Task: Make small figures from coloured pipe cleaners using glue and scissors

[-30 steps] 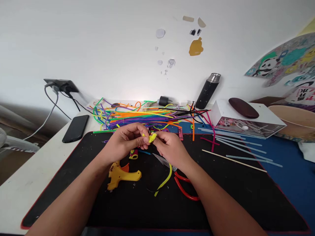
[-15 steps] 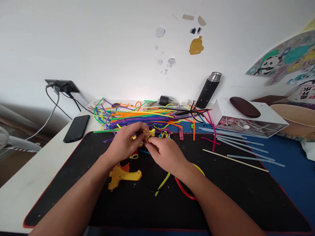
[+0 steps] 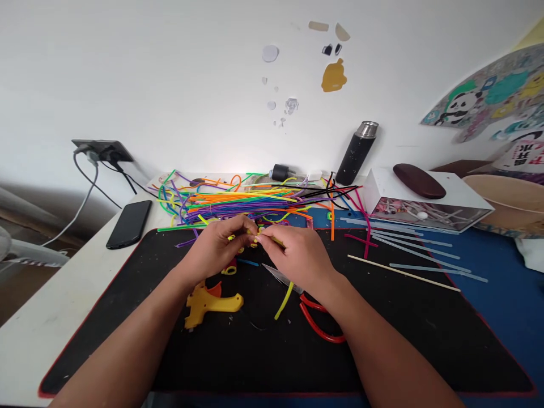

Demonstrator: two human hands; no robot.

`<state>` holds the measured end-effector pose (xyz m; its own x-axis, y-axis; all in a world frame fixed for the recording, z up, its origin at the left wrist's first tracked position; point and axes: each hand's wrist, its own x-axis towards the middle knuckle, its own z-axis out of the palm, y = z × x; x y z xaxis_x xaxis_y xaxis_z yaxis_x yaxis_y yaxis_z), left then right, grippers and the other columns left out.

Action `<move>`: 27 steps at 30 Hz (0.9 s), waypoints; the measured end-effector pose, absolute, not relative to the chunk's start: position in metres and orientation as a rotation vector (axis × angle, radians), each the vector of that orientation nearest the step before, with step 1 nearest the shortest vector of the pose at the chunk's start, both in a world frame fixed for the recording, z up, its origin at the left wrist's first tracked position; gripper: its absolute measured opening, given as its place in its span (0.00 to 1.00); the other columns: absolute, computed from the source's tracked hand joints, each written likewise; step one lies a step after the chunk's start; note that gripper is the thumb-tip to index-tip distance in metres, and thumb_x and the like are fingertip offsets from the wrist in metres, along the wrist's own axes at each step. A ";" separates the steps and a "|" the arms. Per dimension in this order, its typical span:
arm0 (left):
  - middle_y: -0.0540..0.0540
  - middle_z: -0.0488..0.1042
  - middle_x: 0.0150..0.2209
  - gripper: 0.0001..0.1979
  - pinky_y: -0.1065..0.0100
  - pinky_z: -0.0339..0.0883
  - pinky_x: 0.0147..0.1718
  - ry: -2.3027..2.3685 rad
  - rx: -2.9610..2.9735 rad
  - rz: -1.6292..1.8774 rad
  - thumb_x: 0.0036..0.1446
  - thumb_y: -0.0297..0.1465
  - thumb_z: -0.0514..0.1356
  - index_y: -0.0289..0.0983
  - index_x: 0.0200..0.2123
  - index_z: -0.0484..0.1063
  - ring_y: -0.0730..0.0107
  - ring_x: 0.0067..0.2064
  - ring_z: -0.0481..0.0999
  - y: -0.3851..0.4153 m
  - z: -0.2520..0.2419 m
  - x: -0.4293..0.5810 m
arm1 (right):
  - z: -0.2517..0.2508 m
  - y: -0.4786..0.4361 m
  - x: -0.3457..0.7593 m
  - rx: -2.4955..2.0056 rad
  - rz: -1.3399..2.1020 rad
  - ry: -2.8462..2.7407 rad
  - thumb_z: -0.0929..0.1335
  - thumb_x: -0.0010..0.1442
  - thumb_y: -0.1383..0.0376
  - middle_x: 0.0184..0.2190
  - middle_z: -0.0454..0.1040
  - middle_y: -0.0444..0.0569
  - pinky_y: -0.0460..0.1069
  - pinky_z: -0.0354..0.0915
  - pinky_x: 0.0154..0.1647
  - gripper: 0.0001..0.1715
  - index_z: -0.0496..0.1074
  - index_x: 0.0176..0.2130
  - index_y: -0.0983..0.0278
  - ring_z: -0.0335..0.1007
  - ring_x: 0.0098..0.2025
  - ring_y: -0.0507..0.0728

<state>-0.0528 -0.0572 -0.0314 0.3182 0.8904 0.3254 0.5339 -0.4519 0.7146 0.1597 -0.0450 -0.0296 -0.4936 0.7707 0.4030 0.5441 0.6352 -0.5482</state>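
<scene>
My left hand (image 3: 221, 243) pinches a yellow pipe cleaner piece (image 3: 257, 234) above the black mat (image 3: 403, 340). Fingertips of my right hand (image 3: 293, 249) close on the same piece from the right, touching the left fingertips. Much of the piece is hidden by the fingers. A yellow-green strip (image 3: 284, 301) hangs or lies below my right hand. Red-handled scissors (image 3: 321, 328) lie partly under my right wrist, blades pointing up-left. Left of them rests a yellow glue gun (image 3: 212, 303). Small yellow and red pieces sit behind the hands, partly covered.
Many coloured pipe cleaners (image 3: 246, 204) lie along the wall. A phone (image 3: 128, 224) is at the left. On the right are a black flask (image 3: 357, 153), a white box (image 3: 442, 195), clear glue sticks (image 3: 420, 249) and a wooden stick (image 3: 403, 273).
My right hand has shifted slightly, its fingers now higher at the yellow piece. The scissors' blades have come into view, and the yellow-green strip below has moved and looks shorter.
</scene>
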 end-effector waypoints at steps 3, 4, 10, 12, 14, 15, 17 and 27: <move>0.50 0.79 0.35 0.04 0.71 0.69 0.38 1.219 2.059 0.970 0.68 0.31 0.62 0.39 0.40 0.76 0.70 0.36 0.77 -0.058 -0.034 -0.052 | -0.029 -0.044 0.161 -1.007 0.486 -2.158 0.69 0.72 0.61 0.31 0.83 0.45 0.48 0.56 0.33 0.12 0.82 0.39 0.61 0.75 0.30 0.54; 0.50 0.79 0.35 0.04 0.70 0.69 0.38 1.203 2.033 0.971 0.68 0.32 0.62 0.39 0.40 0.76 0.70 0.36 0.77 -0.058 -0.034 -0.052 | -0.029 -0.043 0.162 -0.997 0.510 -2.142 0.70 0.72 0.61 0.31 0.83 0.44 0.48 0.56 0.32 0.11 0.82 0.39 0.61 0.74 0.30 0.53; 0.50 0.77 0.33 0.05 0.71 0.72 0.34 1.054 1.806 0.971 0.67 0.34 0.65 0.38 0.40 0.76 0.70 0.34 0.77 -0.059 -0.036 -0.053 | -0.026 -0.041 0.162 -0.987 0.730 -1.987 0.72 0.69 0.62 0.29 0.82 0.42 0.46 0.57 0.30 0.10 0.82 0.36 0.60 0.70 0.27 0.50; 0.49 0.77 0.33 0.06 0.70 0.73 0.35 1.020 1.759 0.961 0.66 0.34 0.66 0.38 0.39 0.76 0.70 0.34 0.77 -0.061 -0.035 -0.052 | -0.024 -0.039 0.163 -0.995 0.823 -1.944 0.72 0.68 0.61 0.28 0.80 0.42 0.46 0.56 0.29 0.10 0.82 0.36 0.61 0.69 0.26 0.50; 0.49 0.77 0.33 0.06 0.70 0.73 0.35 1.000 1.730 0.960 0.66 0.33 0.67 0.37 0.38 0.76 0.71 0.34 0.77 -0.062 -0.033 -0.051 | -0.024 -0.038 0.163 -0.991 0.926 -1.909 0.72 0.68 0.61 0.27 0.79 0.42 0.46 0.56 0.28 0.10 0.82 0.35 0.61 0.68 0.26 0.50; 0.49 0.77 0.32 0.06 0.70 0.73 0.35 0.993 1.717 0.963 0.65 0.33 0.67 0.37 0.37 0.76 0.70 0.33 0.78 -0.063 -0.032 -0.051 | -0.023 -0.037 0.164 -0.985 0.989 -1.886 0.72 0.67 0.60 0.27 0.77 0.42 0.46 0.56 0.28 0.11 0.81 0.34 0.61 0.67 0.26 0.50; 0.48 0.78 0.32 0.06 0.70 0.74 0.34 0.976 1.686 0.976 0.65 0.33 0.68 0.37 0.37 0.77 0.70 0.33 0.78 -0.065 -0.029 -0.049 | -0.023 -0.036 0.165 -0.982 1.165 -1.819 0.71 0.67 0.56 0.23 0.73 0.42 0.46 0.56 0.26 0.14 0.80 0.34 0.62 0.65 0.24 0.50; 0.47 0.78 0.28 0.12 0.70 0.73 0.30 0.962 1.609 1.084 0.61 0.38 0.72 0.36 0.33 0.77 0.70 0.30 0.77 -0.069 -0.023 -0.042 | -0.035 -0.033 0.154 -0.867 1.763 -1.381 0.76 0.55 0.43 0.15 0.61 0.34 0.44 0.49 0.16 0.27 0.73 0.33 0.62 0.50 0.15 0.47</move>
<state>-0.0415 -0.0695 -0.0228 0.3010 0.9298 0.2120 0.1004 -0.2519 0.9625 0.1544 -0.0325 -0.0349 -0.5121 0.8558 -0.0731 -0.1341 -0.1637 -0.9773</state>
